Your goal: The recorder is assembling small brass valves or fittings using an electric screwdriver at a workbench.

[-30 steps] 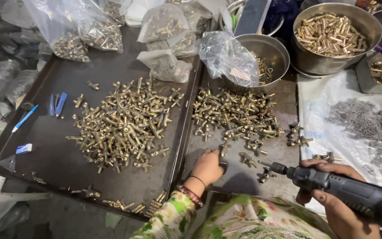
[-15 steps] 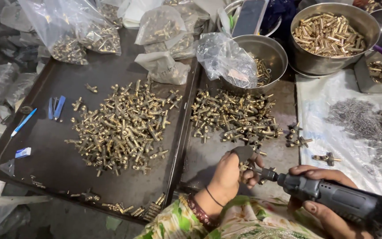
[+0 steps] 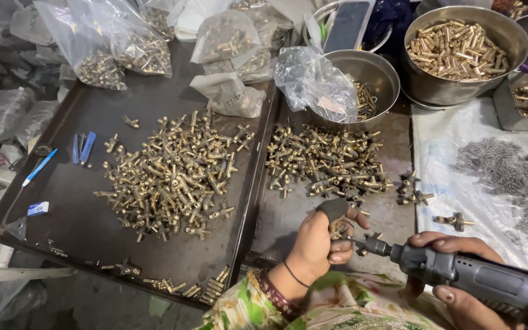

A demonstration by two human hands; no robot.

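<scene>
Here the left hand [image 3: 314, 244] pinches a brass fitting [image 3: 337, 229], the right hand [image 3: 459, 287] grips a rotary tool [image 3: 465, 278] below clear bags [image 3: 123, 49].

Your left hand [image 3: 314, 247] has a thin black band and red and gold bangles at the wrist. Your clothes are bright cloth with green, yellow and pink flowers.

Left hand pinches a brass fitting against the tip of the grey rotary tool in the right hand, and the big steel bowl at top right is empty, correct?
Not quite: in the head view the big steel bowl is full of brass pieces. The rest stands: the left hand pinches a brass fitting at the tip of the grey rotary tool, held by the right hand.
</scene>
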